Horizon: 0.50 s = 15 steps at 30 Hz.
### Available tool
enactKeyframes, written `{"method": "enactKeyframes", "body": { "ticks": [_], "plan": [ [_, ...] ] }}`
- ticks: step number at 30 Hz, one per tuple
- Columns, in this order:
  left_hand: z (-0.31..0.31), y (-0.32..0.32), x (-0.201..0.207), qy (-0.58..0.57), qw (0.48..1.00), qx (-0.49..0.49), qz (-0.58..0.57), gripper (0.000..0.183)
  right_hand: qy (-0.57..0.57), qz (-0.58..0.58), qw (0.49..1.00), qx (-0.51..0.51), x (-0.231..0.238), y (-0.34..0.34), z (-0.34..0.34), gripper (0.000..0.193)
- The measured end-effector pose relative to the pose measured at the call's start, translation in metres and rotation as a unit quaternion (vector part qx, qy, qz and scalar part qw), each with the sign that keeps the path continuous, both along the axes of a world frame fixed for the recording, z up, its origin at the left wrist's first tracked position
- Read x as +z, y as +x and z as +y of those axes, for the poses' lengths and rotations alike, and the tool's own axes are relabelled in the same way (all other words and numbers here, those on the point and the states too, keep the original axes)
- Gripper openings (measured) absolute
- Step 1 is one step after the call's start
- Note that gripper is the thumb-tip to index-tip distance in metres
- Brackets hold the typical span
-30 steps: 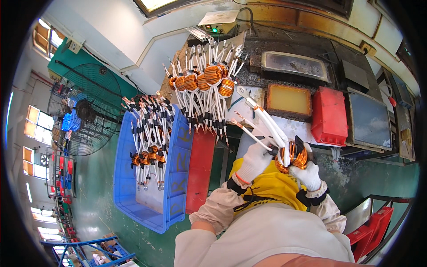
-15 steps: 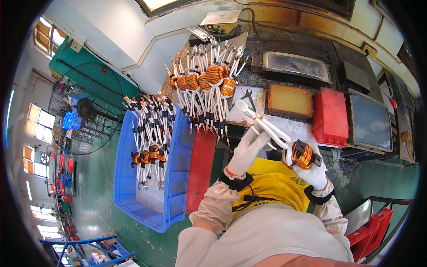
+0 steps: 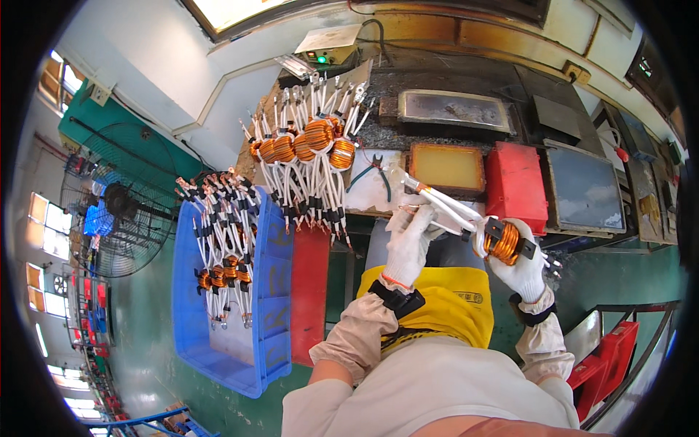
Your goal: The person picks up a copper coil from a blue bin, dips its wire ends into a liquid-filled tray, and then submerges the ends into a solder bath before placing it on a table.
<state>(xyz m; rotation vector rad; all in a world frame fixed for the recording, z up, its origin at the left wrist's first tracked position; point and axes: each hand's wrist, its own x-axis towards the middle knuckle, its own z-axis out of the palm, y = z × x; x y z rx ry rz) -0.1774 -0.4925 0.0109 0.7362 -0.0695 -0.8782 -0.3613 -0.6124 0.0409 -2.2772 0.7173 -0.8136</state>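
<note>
My right hand (image 3: 521,273), in a white glove, grips an orange copper-wire coil (image 3: 504,242) with black blocks on it. White leads (image 3: 455,206) run from the coil up and to the left, ending in metal lugs (image 3: 399,177) over the bench. My left hand (image 3: 408,247), also gloved, is closed at the fingertips around another white lead of this coil; a coppery tip shows by its fingers. Dark-ended leads stick out on the right side of my right hand. Pliers (image 3: 375,175) with dark handles lie on the bench, left of the lugs.
Several similar coils (image 3: 318,135) are heaped at the bench's left. More fill a blue crate (image 3: 273,291) below. Farther right are a tray of yellowish material (image 3: 446,167), a grey-topped metal tray (image 3: 455,109), a red box (image 3: 517,186) and a dark-framed panel (image 3: 585,186). A large fan (image 3: 120,200) stands left.
The coil and my right hand have shifted slightly right and away from my body. My left hand has moved back along the leads, with fingertips bunched. The view has swung a little right.
</note>
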Motion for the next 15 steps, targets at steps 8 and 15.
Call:
{"method": "enactKeyframes", "body": {
  "ticks": [8,15],
  "plan": [
    [-0.014,-0.007,-0.011,0.128,0.985,-0.086,-0.079,0.052,-0.013,-0.012,0.999,-0.031,-0.015,-0.007,-0.055,0.049],
    [-0.018,-0.021,-0.016,0.23,0.771,-0.191,-0.562,0.037,0.066,0.05,0.996,-0.023,-0.038,-0.019,-0.125,0.056]
  ]
}}
